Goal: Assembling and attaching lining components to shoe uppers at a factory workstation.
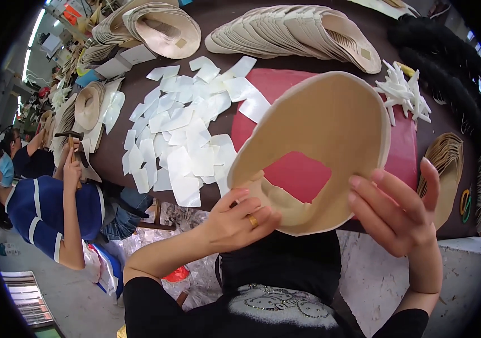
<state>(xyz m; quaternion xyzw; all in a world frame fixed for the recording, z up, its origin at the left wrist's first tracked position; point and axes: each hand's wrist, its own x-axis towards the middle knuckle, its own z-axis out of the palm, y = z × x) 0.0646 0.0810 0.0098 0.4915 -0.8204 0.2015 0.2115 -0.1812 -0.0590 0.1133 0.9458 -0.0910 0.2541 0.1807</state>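
Up close in front of me, a beige, rounded piece that looks like a shoe upper (330, 118) is held tilted above the table. Its pale rim curves around it, and a hole low in its middle lets the red mat (402, 146) show through. My left hand (243, 222), with a ring on one finger, grips the lower left edge. The fingers of my right hand (395, 211) hold the lower right edge, with one finger raised. Left of the mat lies a loose heap of white, flat cut pieces (187, 129).
Behind are long nested rows of similar beige uppers (291, 34). White strips (403, 93) lie far right, near black fluffy material (437, 62). Scissors (465, 205) and more stacked uppers (443, 169) sit at the right. On the left, a masked co-worker (54, 208) holds a hammer (70, 136).
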